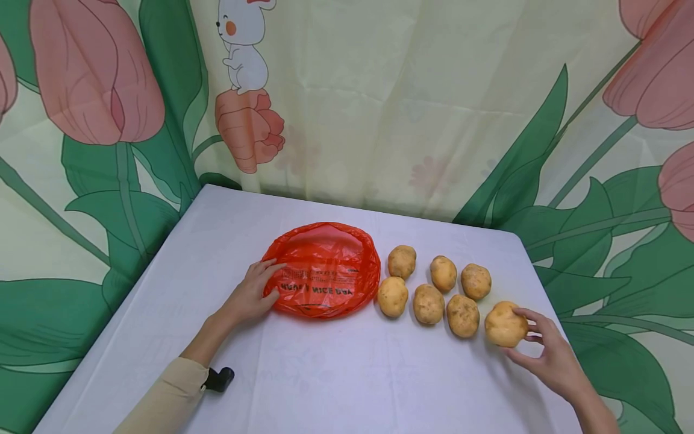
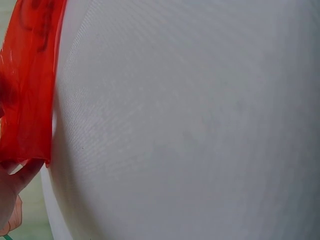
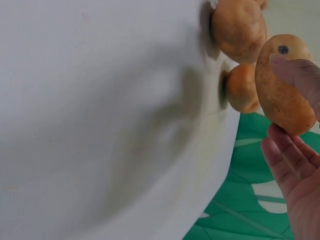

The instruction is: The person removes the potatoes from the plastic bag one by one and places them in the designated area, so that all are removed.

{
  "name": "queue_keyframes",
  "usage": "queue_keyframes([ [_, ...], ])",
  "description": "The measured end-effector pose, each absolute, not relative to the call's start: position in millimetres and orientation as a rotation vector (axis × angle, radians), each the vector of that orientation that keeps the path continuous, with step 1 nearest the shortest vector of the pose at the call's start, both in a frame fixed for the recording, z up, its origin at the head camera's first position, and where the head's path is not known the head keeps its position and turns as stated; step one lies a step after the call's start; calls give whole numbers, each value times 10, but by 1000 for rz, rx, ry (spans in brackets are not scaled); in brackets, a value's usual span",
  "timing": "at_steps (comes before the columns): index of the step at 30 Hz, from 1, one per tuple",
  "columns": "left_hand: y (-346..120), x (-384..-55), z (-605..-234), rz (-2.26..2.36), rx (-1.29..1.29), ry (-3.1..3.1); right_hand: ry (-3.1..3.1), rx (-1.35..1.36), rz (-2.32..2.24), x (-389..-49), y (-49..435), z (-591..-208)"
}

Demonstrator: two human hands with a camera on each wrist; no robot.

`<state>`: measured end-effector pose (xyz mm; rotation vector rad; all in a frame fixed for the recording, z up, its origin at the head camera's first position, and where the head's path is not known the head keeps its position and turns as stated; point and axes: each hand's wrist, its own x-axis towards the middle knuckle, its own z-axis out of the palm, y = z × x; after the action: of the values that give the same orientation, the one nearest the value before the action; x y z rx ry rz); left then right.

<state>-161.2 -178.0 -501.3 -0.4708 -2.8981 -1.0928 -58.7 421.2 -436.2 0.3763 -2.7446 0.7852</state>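
Observation:
A red plastic bag with printed letters lies on the table, its rim spread in a rough oval. My left hand holds the bag's left edge, fingers over the rim and thumb nearer the front. The left wrist view shows the thumb against the red plastic. On the right, my right hand grips a potato between thumb and fingers, raised over the table with a shadow below. A dark spot marks that potato near the thumb in the right wrist view.
Several potatoes stand in two loose rows between the bag and my right hand, among them a front one and a back one. A white cloth covers the table. Behind it hangs a flower-printed curtain.

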Motion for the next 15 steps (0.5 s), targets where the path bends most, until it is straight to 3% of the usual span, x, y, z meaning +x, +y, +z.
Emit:
queue_keyframes([
  [15,-1781,-1614,-5023,-1085,-468,-2902,-2876,319,760,-665,4351,-4476],
])
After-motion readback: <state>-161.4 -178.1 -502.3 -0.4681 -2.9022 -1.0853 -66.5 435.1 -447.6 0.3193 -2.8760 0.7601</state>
